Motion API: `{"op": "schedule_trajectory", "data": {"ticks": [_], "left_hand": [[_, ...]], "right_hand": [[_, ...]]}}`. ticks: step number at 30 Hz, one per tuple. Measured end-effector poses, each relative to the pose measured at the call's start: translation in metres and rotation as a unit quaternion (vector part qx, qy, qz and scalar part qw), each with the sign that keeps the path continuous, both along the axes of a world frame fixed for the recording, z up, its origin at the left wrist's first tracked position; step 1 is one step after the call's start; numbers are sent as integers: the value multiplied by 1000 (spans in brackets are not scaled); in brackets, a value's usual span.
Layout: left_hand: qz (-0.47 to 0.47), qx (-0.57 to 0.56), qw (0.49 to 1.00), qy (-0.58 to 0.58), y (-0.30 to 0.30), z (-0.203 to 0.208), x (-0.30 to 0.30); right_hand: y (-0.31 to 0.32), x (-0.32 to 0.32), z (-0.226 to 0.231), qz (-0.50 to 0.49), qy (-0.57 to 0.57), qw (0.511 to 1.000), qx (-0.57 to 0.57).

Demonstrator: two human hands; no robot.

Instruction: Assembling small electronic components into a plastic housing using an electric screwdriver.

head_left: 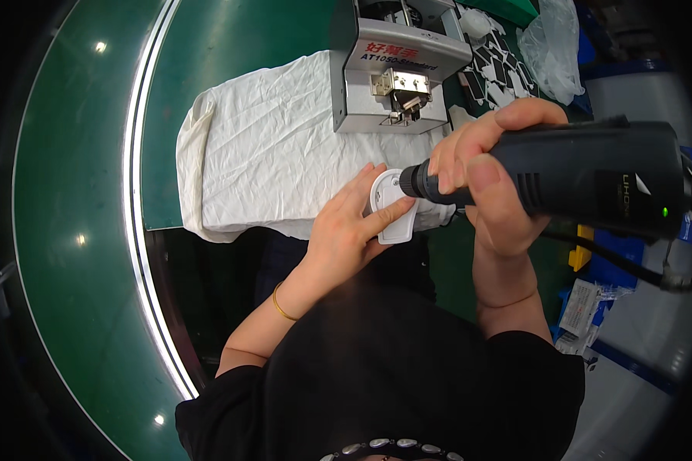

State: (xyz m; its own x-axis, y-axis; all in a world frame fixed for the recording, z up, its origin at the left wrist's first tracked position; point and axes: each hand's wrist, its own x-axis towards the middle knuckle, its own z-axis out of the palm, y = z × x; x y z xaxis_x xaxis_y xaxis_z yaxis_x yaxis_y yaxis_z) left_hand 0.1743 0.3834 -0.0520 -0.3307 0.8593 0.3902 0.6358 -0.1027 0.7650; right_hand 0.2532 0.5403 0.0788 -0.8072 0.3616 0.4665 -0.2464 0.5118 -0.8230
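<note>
My right hand (500,169) is wrapped round a black electric screwdriver (592,177), which lies nearly level with its tip pointing left. A small green light glows near its back end. The tip meets the inside of a white plastic housing (396,227), rounded at one end. My left hand (354,215) grips this housing from the left, thumb across its front and fingers along its far side. Whether a screw sits under the tip is hidden. Beneath and beyond the housing spreads a wrinkled white cloth (269,146).
A grey metal machine (392,54), probably a screw feeder, stands on the cloth's far edge. Behind it on the right lie many small black and white pieces (500,73) and a clear plastic bag (553,46). Blue and yellow bins (584,246) sit at the right. A green bench (77,215) curves along the left.
</note>
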Motion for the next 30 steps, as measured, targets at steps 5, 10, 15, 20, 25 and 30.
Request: {"op": "schedule_trajectory", "data": {"ticks": [5,10,15,20,25,30], "left_hand": [[1,-7,1000,-2,0,-1,1],[0,-11,1000,7,2,-5,2],[11,8,1000,15,4,-4,4],[3,-4,1000,30,5,-5,3],[14,-9,1000,-2,8,1,4],[26,-24,999,14,6,1,3]], "right_hand": [[-3,-2,-6,-34,42,997,-50],[9,6,-5,11,99,983,-156],[49,43,2,-74,182,942,-274],[87,81,-20,-173,145,916,-331],[136,135,-45,-372,48,839,-394],[197,184,-106,-403,-28,761,-508]]}}
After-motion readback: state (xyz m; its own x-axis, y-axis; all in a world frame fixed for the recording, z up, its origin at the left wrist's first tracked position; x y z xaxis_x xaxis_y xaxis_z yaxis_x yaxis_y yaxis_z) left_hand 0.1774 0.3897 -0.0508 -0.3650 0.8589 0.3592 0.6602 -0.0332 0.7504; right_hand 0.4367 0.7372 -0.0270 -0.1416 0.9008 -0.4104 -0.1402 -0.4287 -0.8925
